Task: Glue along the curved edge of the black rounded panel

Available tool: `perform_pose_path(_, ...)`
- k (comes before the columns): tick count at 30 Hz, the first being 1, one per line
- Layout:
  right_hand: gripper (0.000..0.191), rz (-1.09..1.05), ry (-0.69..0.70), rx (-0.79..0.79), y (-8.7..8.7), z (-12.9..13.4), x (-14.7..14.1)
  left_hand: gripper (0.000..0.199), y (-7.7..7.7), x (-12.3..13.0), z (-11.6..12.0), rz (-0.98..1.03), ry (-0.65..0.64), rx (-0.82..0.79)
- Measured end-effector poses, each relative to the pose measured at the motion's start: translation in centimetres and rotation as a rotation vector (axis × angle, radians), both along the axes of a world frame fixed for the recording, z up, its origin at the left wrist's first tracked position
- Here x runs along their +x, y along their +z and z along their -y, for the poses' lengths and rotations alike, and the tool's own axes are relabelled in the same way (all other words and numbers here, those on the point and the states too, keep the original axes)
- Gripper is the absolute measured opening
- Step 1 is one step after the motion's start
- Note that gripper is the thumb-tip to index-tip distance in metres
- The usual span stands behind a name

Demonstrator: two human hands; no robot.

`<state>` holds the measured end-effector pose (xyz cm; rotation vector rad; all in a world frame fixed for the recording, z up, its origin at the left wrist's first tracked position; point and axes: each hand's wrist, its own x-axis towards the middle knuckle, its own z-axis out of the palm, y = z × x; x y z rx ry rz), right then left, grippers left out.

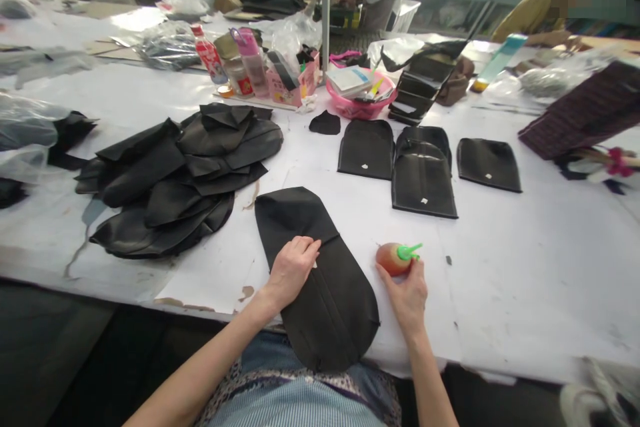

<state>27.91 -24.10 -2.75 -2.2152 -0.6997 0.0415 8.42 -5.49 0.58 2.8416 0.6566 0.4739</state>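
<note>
The person is wearing a garment with fine blue and white stripes running across the lap, and above it a band of cloth with a small dark speckled pattern is showing. Both forearms are showing bare, with no sleeves reaching into view. The left hand (291,268) and the right hand (407,297) are wearing no gloves, and no rings, watch or bracelets are showing on the fingers (307,248) or wrists

On the bench (525,267), a piece (320,280) lies before me, bottle (395,257) right of it, pile (175,180) behind-left.
</note>
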Motion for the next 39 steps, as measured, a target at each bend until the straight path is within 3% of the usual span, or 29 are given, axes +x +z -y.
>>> perform_pose_path(4,0.087,0.005,-0.035,-0.006,-0.7,-0.3,0.1,0.01,-0.7,0.4,-0.8,-0.01,0.021,0.033)
perform_pose_path(7,0.086,-0.006,-0.033,-0.003,-0.8,-0.3,0.1,0.014,-0.6,1.0,-1.0,-0.061,0.034,0.061)
perform_pose_path(11,0.085,-0.029,-0.041,0.027,-0.7,-0.1,0.2,0.016,0.4,1.4,-1.3,0.011,0.076,-0.055)
perform_pose_path(13,0.083,-0.048,-0.054,0.041,-0.6,-0.1,0.2,0.012,1.9,1.2,-1.6,0.128,0.119,-0.191)
perform_pose_path(16,0.077,-0.094,-0.064,0.047,-0.4,0.1,0.2,0.008,6.0,0.8,-2.2,0.286,0.126,-0.447)
perform_pose_path(19,0.071,-0.151,-0.062,0.046,0.0,0.2,0.2,0.012,10.1,1.0,-3.3,0.342,0.026,-0.732)
perform_pose_path(21,0.069,-0.17,-0.053,0.059,0.3,0.2,0.1,0.012,10.9,1.9,-4.4,0.32,-0.059,-0.835)
perform_pose_path(23,0.07,-0.162,-0.052,0.077,0.4,0.2,0.1,0.009,9.5,3.2,-5.7,0.266,-0.131,-0.823)
perform_pose_path(28,0.073,-0.156,-0.059,0.076,0.3,0.3,0.1,0.012,1.9,6.3,-8.2,-0.034,-0.192,-0.584)
perform_pose_path(30,0.072,-0.153,-0.054,0.075,0.2,0.3,0.1,0.013,0.1,6.9,-8.7,-0.062,-0.184,-0.507)
perform_pose_path(33,0.071,-0.14,-0.037,0.074,0.2,0.3,-0.1,0.013,-0.4,7.3,-8.8,-0.031,-0.195,-0.395)
perform_pose_path(37,0.067,-0.135,-0.01,0.068,0.3,0.3,-0.3,0.013,0.5,7.0,-7.9,0.025,-0.198,-0.188)
perform_pose_path(39,0.067,-0.136,0.0,0.066,0.4,0.3,-0.4,0.015,0.8,6.5,-7.0,0.06,-0.187,-0.161)
